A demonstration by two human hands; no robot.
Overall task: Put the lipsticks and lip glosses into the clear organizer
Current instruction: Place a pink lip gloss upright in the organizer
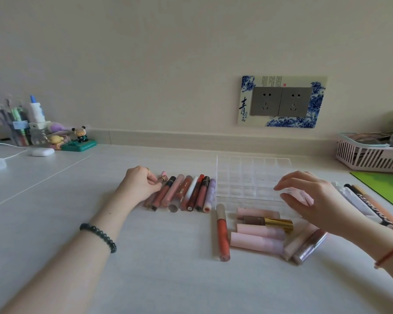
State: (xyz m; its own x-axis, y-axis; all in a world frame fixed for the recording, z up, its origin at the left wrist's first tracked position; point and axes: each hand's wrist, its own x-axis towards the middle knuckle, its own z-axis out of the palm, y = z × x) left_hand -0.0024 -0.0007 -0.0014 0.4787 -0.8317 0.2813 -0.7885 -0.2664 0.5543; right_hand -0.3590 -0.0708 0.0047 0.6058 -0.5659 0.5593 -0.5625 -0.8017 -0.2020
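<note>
Lip glosses (186, 191) lie in a row on the worktop (145, 268) beside the clear organizer (247, 168); left grip (141, 184) pinches the end tube (163, 177) for pickup, right grip (313, 200) hovers open, probably to steady the organizer.

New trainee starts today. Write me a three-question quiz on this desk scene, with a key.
1. True or false: the red gloss stands in the organizer.
2. The left hand pinches: A a tube; B the red gloss; C the organizer.
3. Which hand is at the organizer's near edge?
Key: 1 false, the red gloss lies on the table; 2 A; 3 the right hand.
</note>
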